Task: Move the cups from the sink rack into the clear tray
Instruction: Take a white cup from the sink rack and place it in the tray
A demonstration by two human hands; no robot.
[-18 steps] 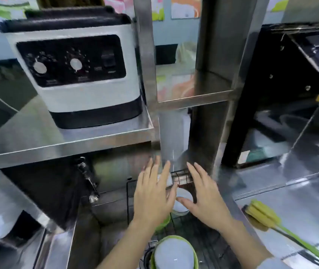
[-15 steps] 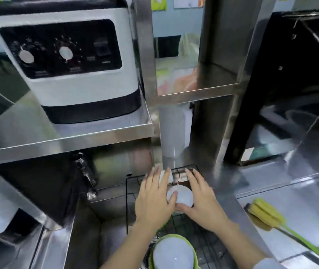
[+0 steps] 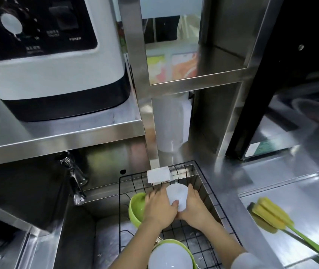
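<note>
A small translucent white cup lies tilted inside the black wire sink rack. My left hand and my right hand are wrapped around it from both sides, thumbs on its wall. To the left of my left hand a green bowl leans on its side in the rack. A second green bowl with a white inside sits at the rack's near end. No clear tray shows in this view.
A steel counter to the right carries a yellow sponge brush with a green handle. A faucet hangs left of the rack. Above are a steel shelf, a white and black appliance and a white jug.
Both hands dropped from hovering over the rack and closed around the white cup. The camera tilted down and moved closer to the sink.
</note>
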